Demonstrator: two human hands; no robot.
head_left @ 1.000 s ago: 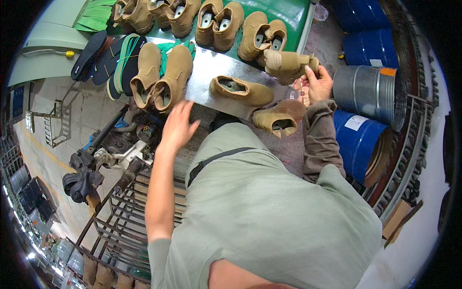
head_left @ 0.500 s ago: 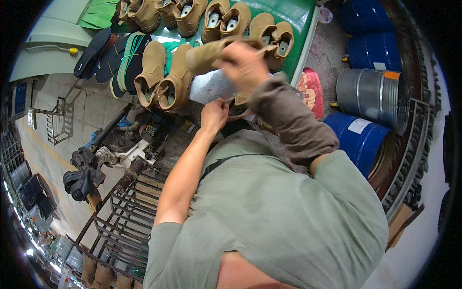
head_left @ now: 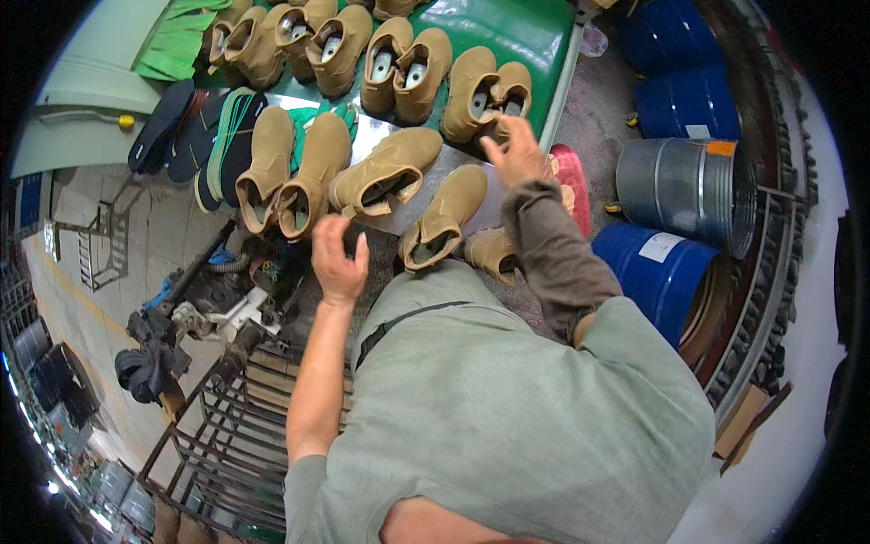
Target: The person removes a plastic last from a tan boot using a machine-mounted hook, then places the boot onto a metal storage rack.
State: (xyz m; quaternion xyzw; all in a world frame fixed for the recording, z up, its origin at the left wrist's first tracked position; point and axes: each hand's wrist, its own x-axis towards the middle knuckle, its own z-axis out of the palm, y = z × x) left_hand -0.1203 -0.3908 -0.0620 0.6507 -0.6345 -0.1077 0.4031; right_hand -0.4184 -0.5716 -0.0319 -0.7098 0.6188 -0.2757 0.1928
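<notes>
My left hand (head_left: 340, 261) is raised with fingers apart and nothing in it, just below the openings of a pair of upright tan boots (head_left: 313, 168). A tan boot (head_left: 390, 168) lies on its side to the right of that pair, its opening toward me. Closer to my body, another boot (head_left: 446, 218) points away from me. My right hand (head_left: 517, 154), below a dark sleeve, is open, its fingers spread beside the rightmost pair of boots (head_left: 471, 95). Whether a fingertip touches that pair I cannot tell. One more boot (head_left: 492, 252) is partly hidden near my right forearm.
Several more tan boots (head_left: 412, 72) stand along the green table (head_left: 517, 27). Dark insoles (head_left: 195, 136) with green cords and green gloves (head_left: 340, 116) lie at the left. Blue drums (head_left: 648, 272) and a grey drum (head_left: 684, 195) line the right; a metal rack (head_left: 245, 426) stands lower left.
The boot my right hand was moving now lies on its side on the table. My hands have parted: the left went left and down, the right moved right. Both have let go.
</notes>
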